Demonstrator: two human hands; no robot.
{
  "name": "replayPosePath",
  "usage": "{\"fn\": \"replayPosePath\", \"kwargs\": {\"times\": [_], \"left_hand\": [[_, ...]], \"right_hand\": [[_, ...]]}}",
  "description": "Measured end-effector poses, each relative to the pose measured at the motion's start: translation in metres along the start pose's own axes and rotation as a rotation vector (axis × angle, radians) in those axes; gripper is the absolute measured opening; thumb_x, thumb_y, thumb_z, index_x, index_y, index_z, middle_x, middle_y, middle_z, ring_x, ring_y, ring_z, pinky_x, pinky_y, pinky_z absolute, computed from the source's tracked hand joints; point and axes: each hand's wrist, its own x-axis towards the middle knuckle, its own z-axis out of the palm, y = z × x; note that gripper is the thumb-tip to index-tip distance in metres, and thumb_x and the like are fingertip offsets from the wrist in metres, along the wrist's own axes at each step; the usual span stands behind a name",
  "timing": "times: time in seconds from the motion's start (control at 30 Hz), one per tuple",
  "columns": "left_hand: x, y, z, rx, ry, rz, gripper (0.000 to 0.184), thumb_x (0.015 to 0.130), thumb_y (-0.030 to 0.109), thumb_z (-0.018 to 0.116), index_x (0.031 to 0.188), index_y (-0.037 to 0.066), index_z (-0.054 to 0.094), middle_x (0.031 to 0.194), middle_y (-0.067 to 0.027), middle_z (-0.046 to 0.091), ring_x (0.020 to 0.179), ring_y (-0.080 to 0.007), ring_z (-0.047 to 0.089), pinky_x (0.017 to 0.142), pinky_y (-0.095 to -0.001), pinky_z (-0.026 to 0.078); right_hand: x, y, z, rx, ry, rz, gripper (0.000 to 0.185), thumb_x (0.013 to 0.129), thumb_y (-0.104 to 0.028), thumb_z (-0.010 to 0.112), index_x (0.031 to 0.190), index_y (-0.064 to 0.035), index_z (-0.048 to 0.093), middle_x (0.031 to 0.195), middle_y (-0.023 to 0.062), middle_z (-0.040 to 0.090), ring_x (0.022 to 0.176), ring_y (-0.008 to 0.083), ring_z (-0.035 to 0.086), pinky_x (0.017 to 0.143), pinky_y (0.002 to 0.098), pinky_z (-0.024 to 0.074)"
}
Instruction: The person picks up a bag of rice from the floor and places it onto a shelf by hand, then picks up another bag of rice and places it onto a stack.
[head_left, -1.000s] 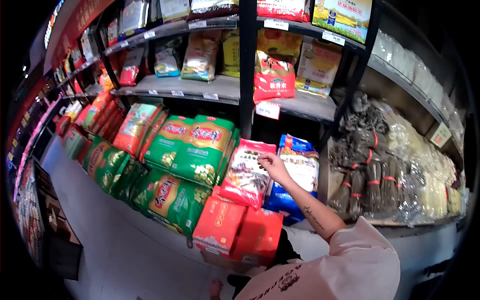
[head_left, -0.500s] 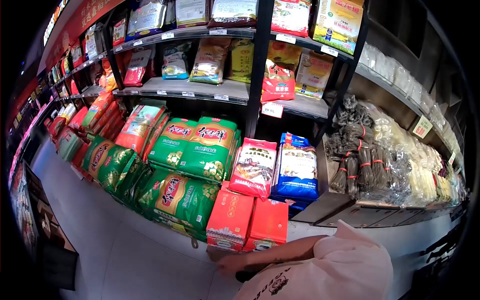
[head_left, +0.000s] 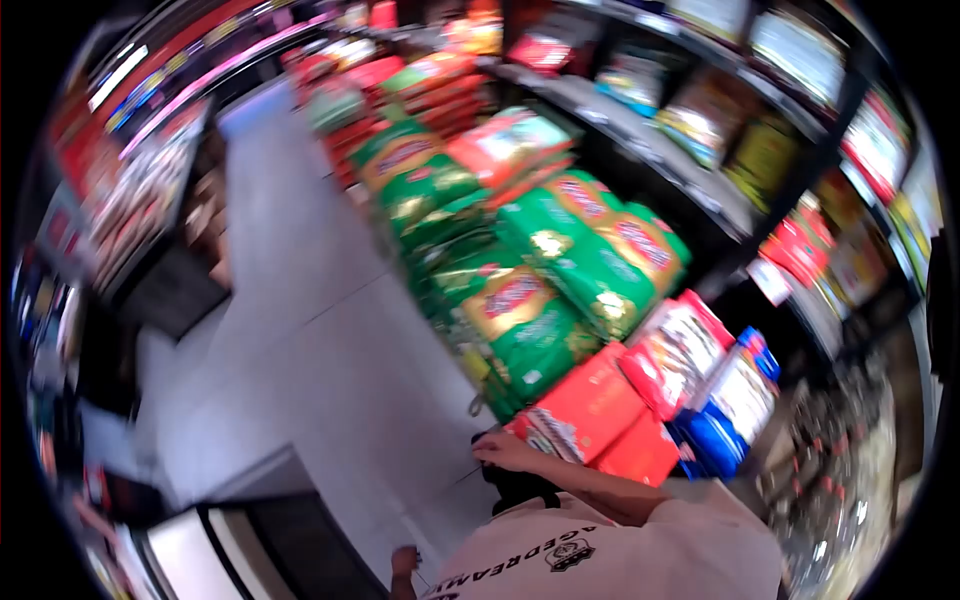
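The right hand, half open and empty, hangs near the red boxes, which stand between the green bags and the red-and-white bag. The left hand hangs lower, above the pale floor; blur and small size leave its finger opening and any grip impossible to tell.

tilted head view, downward over aisle floor
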Motion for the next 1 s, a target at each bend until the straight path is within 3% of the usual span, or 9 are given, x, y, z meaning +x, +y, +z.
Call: {"fn": "replayPosePath", "kwargs": {"times": [0.03, 0.07, 0.23, 0.33, 0.43, 0.57, 0.7, 0.77, 1.0], "left_hand": [[0.020, -0.015, -0.002, 0.161, 0.092, 0.086, 0.020, 0.076, 0.021, 0.057, 0.076, 0.001, 0.059, 0.067, -0.0091, 0.062, 0.057, -0.0213, 0.062, 0.052, -0.0328, 0.049], [-0.014, 0.057, -0.024, -0.416, 0.246, -0.214, 0.024, 0.077, 0.021, 0.053, 0.081, -0.001, 0.062, 0.070, -0.0106, 0.063, 0.058, -0.0190, 0.062, 0.052, -0.0327, 0.049], [0.020, 0.094, -0.089, -0.398, 0.430, -0.265, 0.030, 0.077, 0.025, 0.051, 0.087, 0.000, 0.064, 0.072, -0.0106, 0.065, 0.057, -0.0192, 0.063, 0.057, -0.0317, 0.051], [0.040, 0.116, -0.133, -0.406, 0.426, -0.368, 0.031, 0.077, 0.027, 0.052, 0.088, 0.001, 0.064, 0.074, -0.0111, 0.065, 0.060, -0.0192, 0.064, 0.061, -0.0319, 0.051], [0.082, 0.129, -0.177, -0.213, 0.664, -0.161, 0.031, 0.077, 0.027, 0.053, 0.088, 0.001, 0.064, 0.075, -0.0108, 0.065, 0.059, -0.0180, 0.063, 0.061, -0.0312, 0.051], [0.105, 0.195, -0.227, -0.675, 0.755, -0.268, 0.031, 0.077, 0.030, 0.053, 0.087, 0.003, 0.065, 0.080, -0.0140, 0.065, 0.075, -0.0294, 0.063, 0.069, -0.0372, 0.049], [0.164, 0.176, -0.226, -0.255, 0.679, -0.261, 0.023, 0.076, 0.021, 0.053, 0.086, 0.004, 0.065, 0.084, -0.0131, 0.065, 0.080, -0.0309, 0.062, 0.067, -0.0400, 0.050], [0.196, 0.159, -0.236, 0.314, 0.225, -0.209, 0.021, 0.073, 0.018, 0.056, 0.086, 0.005, 0.065, 0.088, -0.0138, 0.065, 0.082, -0.0310, 0.062, 0.068, -0.0396, 0.050], [0.318, 0.112, -0.386, -0.022, -0.004, -0.292, 0.030, 0.075, 0.032, 0.061, 0.085, 0.004, 0.066, 0.083, -0.0097, 0.066, 0.070, -0.0217, 0.065, 0.056, -0.0362, 0.053]], "right_hand": [[0.013, -0.003, 0.006, 0.107, -0.074, 0.020, 0.030, 0.086, -0.027, 0.054, 0.104, -0.0043, 0.057, 0.090, 0.0067, 0.062, 0.081, 0.0137, 0.059, 0.067, 0.0256, 0.0462], [0.028, -0.004, 0.014, 0.164, -0.113, 0.048, 0.032, 0.085, -0.026, 0.055, 0.104, -0.0003, 0.057, 0.089, 0.0087, 0.062, 0.077, 0.0146, 0.059, 0.067, 0.0268, 0.0471], [0.122, -0.041, -0.002, 0.076, -0.349, 0.139, 0.030, 0.087, -0.026, 0.053, 0.108, -0.0043, 0.056, 0.093, 0.0067, 0.061, 0.080, 0.0142, 0.059, 0.067, 0.0249, 0.0461], [0.198, -0.092, -0.035, 0.034, -0.350, 0.071, 0.030, 0.086, -0.023, 0.053, 0.109, -0.0037, 0.056, 0.092, 0.0077, 0.062, 0.079, 0.0154, 0.059, 0.066, 0.0260, 0.0472], [0.289, -0.142, -0.074, -0.019, -0.286, -0.037, 0.030, 0.085, -0.021, 0.054, 0.106, 0.0001, 0.056, 0.089, 0.0075, 0.062, 0.073, 0.0153, 0.060, 0.064, 0.0262, 0.0466], [0.374, -0.233, -0.109, 0.041, -0.177, -0.122, 0.029, 0.086, -0.021, 0.053, 0.105, 0.0000, 0.055, 0.088, 0.0070, 0.062, 0.073, 0.0144, 0.059, 0.062, 0.0246, 0.0450], [0.447, -0.270, -0.113, 0.047, -0.140, -0.156, 0.026, 0.086, -0.020, 0.053, 0.104, -0.0012, 0.055, 0.086, 0.0065, 0.062, 0.072, 0.0139, 0.059, 0.061, 0.0245, 0.0445], [0.485, -0.258, -0.107, 0.007, -0.103, -0.137, 0.024, 0.085, -0.018, 0.054, 0.102, -0.0016, 0.057, 0.084, 0.0061, 0.062, 0.072, 0.0135, 0.059, 0.061, 0.0248, 0.0450], [0.551, -0.200, -0.090, -0.757, -0.163, -0.054, 0.044, 0.078, -0.038, 0.058, 0.105, -0.0023, 0.058, 0.087, 0.0172, 0.063, 0.082, 0.0291, 0.061, 0.074, 0.0363, 0.0478]]}}
